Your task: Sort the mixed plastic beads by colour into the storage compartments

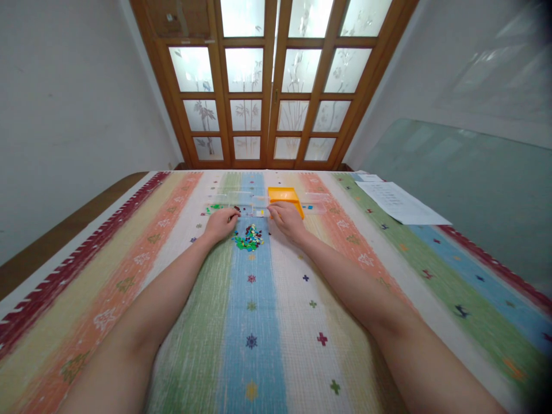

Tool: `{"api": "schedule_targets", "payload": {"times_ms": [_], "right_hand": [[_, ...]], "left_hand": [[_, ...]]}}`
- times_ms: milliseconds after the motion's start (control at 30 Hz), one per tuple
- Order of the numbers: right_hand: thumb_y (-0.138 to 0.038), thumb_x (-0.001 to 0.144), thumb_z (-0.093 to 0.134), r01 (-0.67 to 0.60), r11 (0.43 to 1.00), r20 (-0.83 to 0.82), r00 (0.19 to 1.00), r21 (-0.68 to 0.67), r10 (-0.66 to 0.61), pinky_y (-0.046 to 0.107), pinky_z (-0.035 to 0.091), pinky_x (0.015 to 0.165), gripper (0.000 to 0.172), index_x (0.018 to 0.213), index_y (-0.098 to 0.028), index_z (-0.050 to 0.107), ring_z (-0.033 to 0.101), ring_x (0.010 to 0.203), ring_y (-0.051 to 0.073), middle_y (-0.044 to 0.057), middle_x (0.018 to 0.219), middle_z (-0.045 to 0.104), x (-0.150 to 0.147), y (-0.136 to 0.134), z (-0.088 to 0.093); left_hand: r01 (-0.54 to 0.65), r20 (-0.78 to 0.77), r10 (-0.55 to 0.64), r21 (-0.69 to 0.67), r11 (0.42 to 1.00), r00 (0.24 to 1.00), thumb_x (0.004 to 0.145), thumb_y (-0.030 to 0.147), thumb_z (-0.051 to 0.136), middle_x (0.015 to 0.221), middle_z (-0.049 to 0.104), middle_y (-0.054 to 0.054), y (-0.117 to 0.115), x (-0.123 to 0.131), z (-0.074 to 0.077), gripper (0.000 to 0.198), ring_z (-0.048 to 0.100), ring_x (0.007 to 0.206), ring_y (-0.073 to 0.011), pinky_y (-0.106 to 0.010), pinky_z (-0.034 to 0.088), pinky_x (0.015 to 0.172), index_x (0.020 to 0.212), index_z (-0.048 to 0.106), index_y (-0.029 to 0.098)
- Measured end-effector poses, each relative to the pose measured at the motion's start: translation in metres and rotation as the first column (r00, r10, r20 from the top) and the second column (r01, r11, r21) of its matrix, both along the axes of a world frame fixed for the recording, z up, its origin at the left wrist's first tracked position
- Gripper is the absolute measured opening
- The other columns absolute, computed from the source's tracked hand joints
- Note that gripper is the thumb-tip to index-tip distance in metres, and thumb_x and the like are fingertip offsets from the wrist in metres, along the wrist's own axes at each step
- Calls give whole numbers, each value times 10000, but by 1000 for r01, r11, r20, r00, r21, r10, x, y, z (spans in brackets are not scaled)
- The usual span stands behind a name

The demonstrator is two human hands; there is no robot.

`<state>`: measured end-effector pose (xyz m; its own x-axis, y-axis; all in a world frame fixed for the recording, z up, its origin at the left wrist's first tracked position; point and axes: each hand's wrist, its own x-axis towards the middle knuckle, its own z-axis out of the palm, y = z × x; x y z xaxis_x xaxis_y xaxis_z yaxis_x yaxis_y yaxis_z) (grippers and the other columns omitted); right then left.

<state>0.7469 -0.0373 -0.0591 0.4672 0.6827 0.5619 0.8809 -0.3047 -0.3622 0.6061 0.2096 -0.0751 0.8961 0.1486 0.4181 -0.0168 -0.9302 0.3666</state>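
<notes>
While one pile of tiny coloured pieces lies between left hand and right hand, pieces too many to count; both hands' fingers curled, nearly closed, cannot tell hold. Right hand partly blocks one yellow box; papers farther right.

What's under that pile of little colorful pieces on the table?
The pile lies on the tablecloth, whose blue stripe shows around it. The spot right beneath is covered, so I can't tell if anything else is hiding there.
</notes>
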Motion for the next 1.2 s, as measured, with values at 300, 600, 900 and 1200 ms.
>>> {"api": "schedule_targets", "payload": {"times_ms": [300,600,900,1200], "right_hand": [[-305,1044,527,133,981,45,991,-141,-128,392,443,945,306,997,-174,800,606,1046,267,132,1102,714,20,-8,-7],[-193,910,632,-429,861,-256,895,-274,365,263,429,742,136,971,-189,754,606,788,159,24,862,700,-9,-7,17],[-175,851,681,-521,746,-313,852,-415,421,258,369,646,148,967,-237,750,565,694,155,-9,818,706,-21,-7,17],[-125,808,671,-564,755,-314,822,-334,475,257,384,643,143,865,-233,746,556,675,148,-18,789,697,-17,-4,12]], "left_hand": [[38,-81,-38,5,999,996,959,288,515,1098,786,-67,-2,-1,2,312,705,990,-244,-359,531,912,1080,795,217],[41,-85,-39,24,999,996,956,305,508,1094,787,-63,-1,0,0,323,708,990,-241,-350,532,914,1083,796,231],[53,-86,-51,17,998,995,954,311,512,1088,792,-61,1,1,-4,319,713,989,-244,-350,534,902,1075,797,234],[58,-94,-56,19,998,994,961,308,504,1086,792,-65,0,1,-5,324,717,994,-241,-348,540,906,1078,796,232]]}}
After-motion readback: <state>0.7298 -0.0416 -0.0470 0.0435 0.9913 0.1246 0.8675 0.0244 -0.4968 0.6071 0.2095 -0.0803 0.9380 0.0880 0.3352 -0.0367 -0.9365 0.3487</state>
